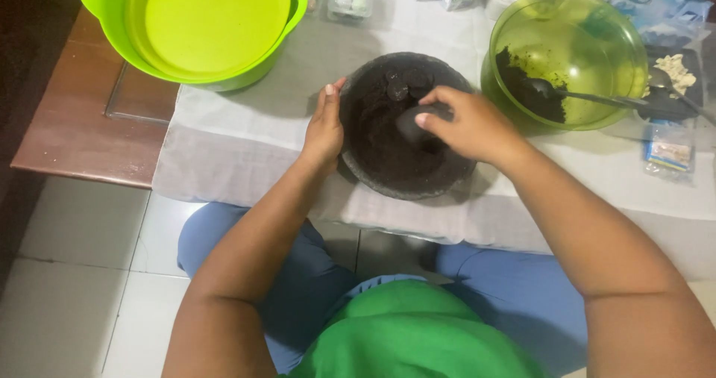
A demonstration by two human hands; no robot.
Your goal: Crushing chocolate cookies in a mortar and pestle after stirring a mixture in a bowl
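1. The left hand (324, 128) lies flat against the outer left rim of the dark stone mortar (447, 180), fingers straight and pressed to the wall, steadying it rather than gripping.
2. The right hand (470, 124) reaches into the bowl with its fingers curled tight around a dark stone pestle (412, 122), whose end sits in the black crumbs (380, 147) — a few round dark biscuits (406, 83) lie unbroken at the far side.
3. The mortar sits near the front edge of the desk (67, 132), on a white cloth (224, 147) that hangs over that edge; a hard push towards the body could, I judge, drag cloth and mortar forward.
4. The clear green bowl (597, 20) with crumbs and a dark spoon (589, 96) stands just beside the right forearm — a wide elbow swing might knock it.
5. Fast strokes could fling crumbs over the low rim.
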